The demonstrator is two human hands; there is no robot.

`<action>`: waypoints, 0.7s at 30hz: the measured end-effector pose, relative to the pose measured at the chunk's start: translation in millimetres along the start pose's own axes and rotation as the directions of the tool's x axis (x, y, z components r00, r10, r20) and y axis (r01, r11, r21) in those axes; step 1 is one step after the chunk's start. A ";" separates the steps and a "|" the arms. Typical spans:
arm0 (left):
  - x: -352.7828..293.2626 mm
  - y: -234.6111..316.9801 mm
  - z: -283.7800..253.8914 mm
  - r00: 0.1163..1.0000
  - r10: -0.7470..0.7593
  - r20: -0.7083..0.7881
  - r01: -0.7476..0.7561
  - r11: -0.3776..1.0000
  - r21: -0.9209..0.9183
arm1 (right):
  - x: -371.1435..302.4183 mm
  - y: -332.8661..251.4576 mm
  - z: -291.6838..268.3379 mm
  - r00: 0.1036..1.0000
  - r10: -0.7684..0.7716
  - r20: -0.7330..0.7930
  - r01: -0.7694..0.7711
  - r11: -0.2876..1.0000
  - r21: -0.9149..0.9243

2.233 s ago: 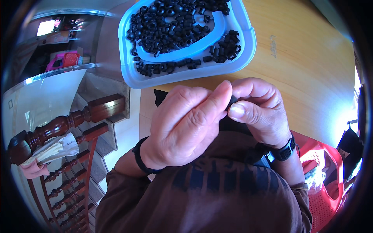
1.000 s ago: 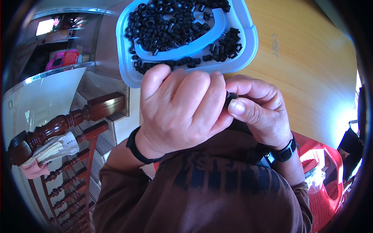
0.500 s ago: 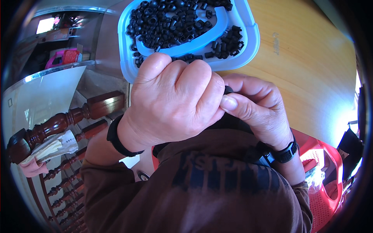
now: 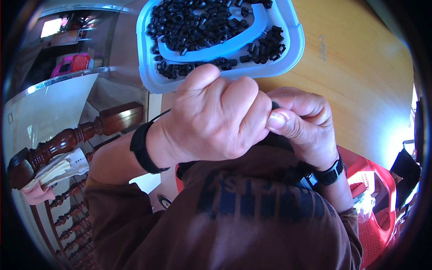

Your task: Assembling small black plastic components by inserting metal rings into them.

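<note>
My left hand (image 4: 220, 117) is curled into a fist with its back facing up; whatever it grips is hidden inside the fingers. Against its little-finger side, my right hand (image 4: 308, 123) pinches a small black plastic piece (image 4: 275, 105) between thumb and forefinger. Only a bit of that piece shows, and whether it reaches into the left fist cannot be seen. Just beyond both hands, a pale blue plastic tub (image 4: 294, 45) holds many small black cylindrical fittings (image 4: 198, 27). A curved blue strip (image 4: 216, 54) inside the tub separates the larger heap from the smaller groups.
The tub stands at the left edge of a wooden table (image 4: 351, 67). Left of me runs a dark turned-wood railing (image 4: 67, 139) with cloths (image 4: 56, 173) draped over it. A red plastic chair (image 4: 378, 216) is at the right, with a clear plastic bag (image 4: 366, 202) on it.
Both hands have shifted slightly to the right, still pressed together. More of the fittings along the tub's near side now shows.
</note>
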State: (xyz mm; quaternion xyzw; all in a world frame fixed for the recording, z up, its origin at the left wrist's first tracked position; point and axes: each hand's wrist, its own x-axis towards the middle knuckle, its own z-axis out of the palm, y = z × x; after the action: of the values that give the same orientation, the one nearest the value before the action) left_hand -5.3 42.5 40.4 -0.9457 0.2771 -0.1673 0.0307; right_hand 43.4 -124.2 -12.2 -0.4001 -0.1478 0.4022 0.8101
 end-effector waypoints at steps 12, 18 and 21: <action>10.2 4.0 0.2 0.993 -0.100 -0.069 0.091 0.987 -0.129 | -0.1 0.3 -4.0 1.000 0.023 0.011 -0.024 0.994 0.110; 14.6 4.3 -4.6 0.997 -0.067 -0.048 0.062 0.993 -0.096 | 1.7 0.2 -4.7 0.999 0.034 0.012 -0.036 0.984 0.173; 18.3 3.3 -5.4 0.998 -0.057 -0.034 0.053 0.993 -0.105 | 2.7 -1.4 -7.0 0.998 0.052 0.039 -0.060 0.973 0.224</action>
State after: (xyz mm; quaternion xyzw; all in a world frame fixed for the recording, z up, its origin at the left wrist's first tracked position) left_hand 5.7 30.1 50.5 -0.9500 0.2599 -0.1708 -0.0282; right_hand 49.8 -126.4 -15.8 -0.3034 -0.1032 0.4454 0.8360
